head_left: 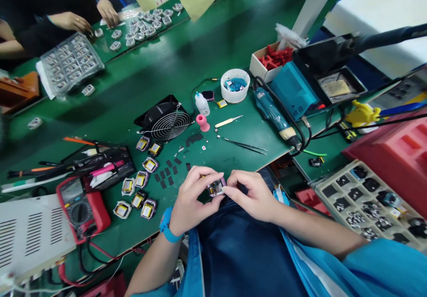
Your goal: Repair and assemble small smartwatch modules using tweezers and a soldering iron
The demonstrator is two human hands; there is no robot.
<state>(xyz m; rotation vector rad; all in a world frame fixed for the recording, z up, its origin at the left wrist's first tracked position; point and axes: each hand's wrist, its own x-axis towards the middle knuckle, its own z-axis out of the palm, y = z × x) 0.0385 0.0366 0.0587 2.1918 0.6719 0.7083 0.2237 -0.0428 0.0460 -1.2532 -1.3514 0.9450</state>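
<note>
My left hand [193, 199], with a blue band at the wrist, grips a small open smartwatch case [216, 188] between thumb and fingers at the bench edge. Circuit parts show inside the case, and a purple edge shows on its right. The thumb and forefinger of my right hand [255, 195] pinch that right edge; whether a small part is between them is hidden. Beyond my hands lie black tweezers [245, 145] and several small black pads [171, 180]. Left of my left hand are several similar cases [141, 179] with yellow batteries showing.
A fan [170, 125], white bottle [202, 104], pink stand [203, 123] and white tub [235, 94] stand mid-bench. An electric screwdriver [273, 110] lies right, a red multimeter [80, 208] left, a parts tray [370, 203] far right. A co-worker's hands [73, 22] work across the bench.
</note>
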